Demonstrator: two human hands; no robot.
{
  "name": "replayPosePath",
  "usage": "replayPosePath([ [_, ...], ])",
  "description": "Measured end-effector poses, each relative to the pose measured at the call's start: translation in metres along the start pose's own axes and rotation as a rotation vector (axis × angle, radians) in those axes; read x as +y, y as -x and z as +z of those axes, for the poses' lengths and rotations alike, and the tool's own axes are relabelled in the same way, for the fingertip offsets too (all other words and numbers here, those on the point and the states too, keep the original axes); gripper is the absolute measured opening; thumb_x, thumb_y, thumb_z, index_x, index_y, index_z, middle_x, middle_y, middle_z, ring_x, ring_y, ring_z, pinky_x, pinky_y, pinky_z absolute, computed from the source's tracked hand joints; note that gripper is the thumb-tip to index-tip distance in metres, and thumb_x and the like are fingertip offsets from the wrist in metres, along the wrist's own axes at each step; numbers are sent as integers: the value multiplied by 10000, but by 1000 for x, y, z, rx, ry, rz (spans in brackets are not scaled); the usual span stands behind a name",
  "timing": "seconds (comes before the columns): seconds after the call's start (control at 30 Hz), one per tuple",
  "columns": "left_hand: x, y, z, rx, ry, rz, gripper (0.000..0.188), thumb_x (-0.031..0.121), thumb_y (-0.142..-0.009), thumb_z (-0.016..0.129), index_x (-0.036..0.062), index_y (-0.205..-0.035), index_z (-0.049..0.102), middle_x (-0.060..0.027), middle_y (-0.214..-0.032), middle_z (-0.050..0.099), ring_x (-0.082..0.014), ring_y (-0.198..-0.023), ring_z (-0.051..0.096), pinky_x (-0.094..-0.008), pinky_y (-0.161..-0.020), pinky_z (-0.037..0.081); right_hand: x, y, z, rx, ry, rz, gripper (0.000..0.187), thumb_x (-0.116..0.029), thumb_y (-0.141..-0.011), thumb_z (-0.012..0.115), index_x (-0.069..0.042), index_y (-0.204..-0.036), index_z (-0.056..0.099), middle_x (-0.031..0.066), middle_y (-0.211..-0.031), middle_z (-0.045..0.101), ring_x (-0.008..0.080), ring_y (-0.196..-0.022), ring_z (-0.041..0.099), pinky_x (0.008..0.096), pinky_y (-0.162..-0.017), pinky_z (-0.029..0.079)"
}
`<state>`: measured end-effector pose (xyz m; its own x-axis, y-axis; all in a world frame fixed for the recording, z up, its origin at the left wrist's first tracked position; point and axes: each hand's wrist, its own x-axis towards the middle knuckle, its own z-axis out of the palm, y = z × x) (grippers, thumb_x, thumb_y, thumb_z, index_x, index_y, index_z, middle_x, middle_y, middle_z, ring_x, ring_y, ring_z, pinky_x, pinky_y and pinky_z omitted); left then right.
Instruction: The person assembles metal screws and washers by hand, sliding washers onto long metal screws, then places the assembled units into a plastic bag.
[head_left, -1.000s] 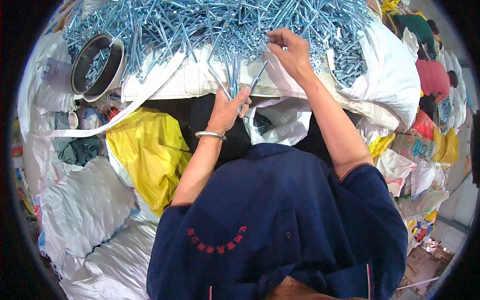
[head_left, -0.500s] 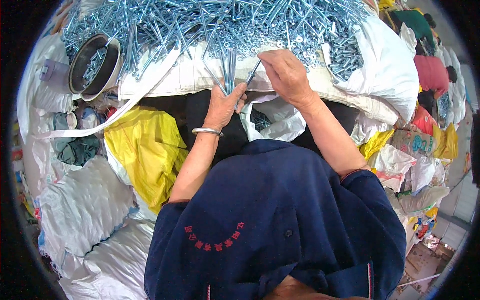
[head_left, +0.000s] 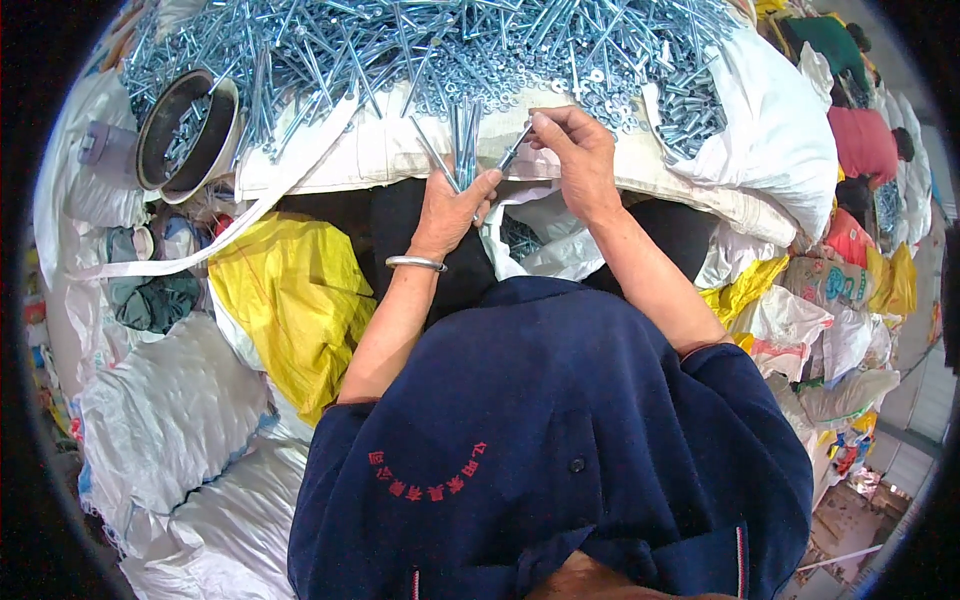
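My left hand (head_left: 450,215) is closed around several long silvery bolts (head_left: 466,140), which stick up from the fist in a loose fan. One separate bolt (head_left: 514,150) slants up to the right from between its thumb and fingers, with a thicker part along the shaft. At the upper end of that bolt, the thumb and forefinger of my right hand (head_left: 585,165) are pinched together. Any small part between those fingertips is too small to make out. Just beyond both hands lies a heap of loose bolts (head_left: 400,45), with flat washers (head_left: 598,92) along its near edge.
A dark-lined bucket (head_left: 188,135) with short metal parts stands at left. On the right, a white sack (head_left: 775,140) borders short cylindrical pieces (head_left: 690,112). Below my hands an open white bag (head_left: 560,245) holds metal parts. Yellow (head_left: 290,300) and white sacks (head_left: 170,410) lie at left.
My right hand has turned and lowered slightly, its thumb now showing at the slanting bolt's upper end. That bolt tilts further right. The left hand has barely moved.
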<state>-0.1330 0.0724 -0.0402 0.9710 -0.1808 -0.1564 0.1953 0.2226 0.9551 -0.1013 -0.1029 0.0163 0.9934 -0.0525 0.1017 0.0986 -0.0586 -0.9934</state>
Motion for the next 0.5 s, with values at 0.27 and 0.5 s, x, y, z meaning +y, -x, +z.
replayPosePath([
  [0.27,-1,1,1,-12,-36,-10,249,240,-893,697,43,-859,549,-52,-675,586,-82,-468,496,-223,-392,357,2,1,-7,2,-213,136,159,-90,-858,686,25,-967,678,54,-854,671,115,-788,598,249,-761,469],
  [0.5,-2,-2,-3,-51,223,-82,224,208,-885,703,49,-865,548,-55,-674,586,-92,-458,488,-218,-385,343,9,8,-6,-91,-361,135,256,-77,-888,650,39,-1116,641,88,-935,684,139,-863,618,271,-821,473],
])
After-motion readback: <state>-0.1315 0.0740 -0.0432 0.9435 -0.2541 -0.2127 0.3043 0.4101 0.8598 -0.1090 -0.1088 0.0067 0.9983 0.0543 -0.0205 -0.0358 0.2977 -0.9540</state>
